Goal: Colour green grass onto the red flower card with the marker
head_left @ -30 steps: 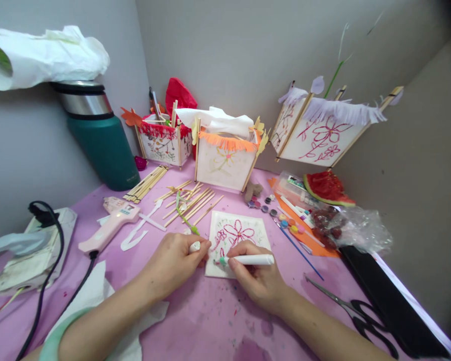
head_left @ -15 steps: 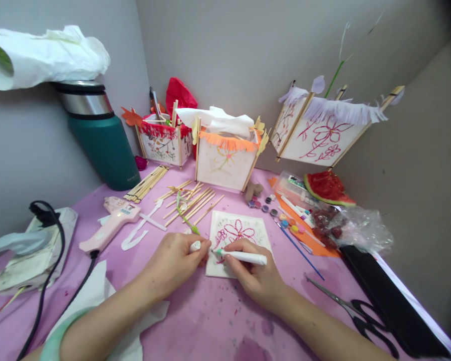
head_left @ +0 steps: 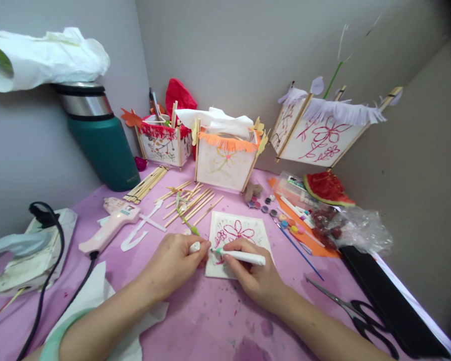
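My right hand is closed round a white marker with a green tip end, which points left. A white marker cap pokes out of my closed left hand. Just above that hand lies a thin green stem with small pale flowers; its lower end is hidden by my fingers, so I cannot tell if they pinch it. The marker tip is close to my left fingertips. Beneath both hands lies a white square panel with a magenta flower drawing, partly covered by my right hand.
Wooden sticks and a pink glue gun lie to the left, near a teal bottle. Decorated lanterns stand behind. Paint pots, a blue brush, black scissors and a watermelon slice are right.
The marker and my right hand have shifted very slightly left. Both hands otherwise keep the same grip and place.
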Demonstrator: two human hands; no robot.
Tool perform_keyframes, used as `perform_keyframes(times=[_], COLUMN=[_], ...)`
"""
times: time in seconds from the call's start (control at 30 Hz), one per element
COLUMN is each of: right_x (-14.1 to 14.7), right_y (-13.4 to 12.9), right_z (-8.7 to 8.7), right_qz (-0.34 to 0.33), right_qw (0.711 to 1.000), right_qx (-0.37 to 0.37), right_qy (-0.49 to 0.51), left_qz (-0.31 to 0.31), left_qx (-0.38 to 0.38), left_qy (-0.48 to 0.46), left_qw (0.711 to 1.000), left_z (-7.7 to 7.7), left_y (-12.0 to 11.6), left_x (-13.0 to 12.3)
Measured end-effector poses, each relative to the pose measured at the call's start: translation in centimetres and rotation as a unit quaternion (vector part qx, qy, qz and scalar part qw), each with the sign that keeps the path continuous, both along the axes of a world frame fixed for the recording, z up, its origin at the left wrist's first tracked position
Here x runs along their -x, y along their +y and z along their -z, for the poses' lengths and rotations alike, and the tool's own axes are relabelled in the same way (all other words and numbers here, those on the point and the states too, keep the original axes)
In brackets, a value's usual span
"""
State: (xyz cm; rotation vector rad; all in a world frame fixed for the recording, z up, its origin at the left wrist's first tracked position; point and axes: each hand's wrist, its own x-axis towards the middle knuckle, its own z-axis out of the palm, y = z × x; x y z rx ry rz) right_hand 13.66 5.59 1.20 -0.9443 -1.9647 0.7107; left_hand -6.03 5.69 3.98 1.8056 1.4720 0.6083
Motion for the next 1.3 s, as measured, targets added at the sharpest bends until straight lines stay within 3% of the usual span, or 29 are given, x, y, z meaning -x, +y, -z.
perform_keyframes(times=[0.2,1.3], right_x=[-0.22,-0.09], right_y=[-0.42,-0.15], right_z=[-0.13,-0.35], right_qz=[-0.004,0.014], right_qw=[1.0,1.0], right_qx=[0.028,0.013], right_qy=[0.008,0.007], left_qz=[-0.006,0.006], left_qx=[-0.005,0.0], left_qy=[-0.006,0.005], left_qw=[1.0,1.0], left_z=[-0.19,-0.25], left_y=[-0.09,-0.06], left_x=[-0.05,0.0])
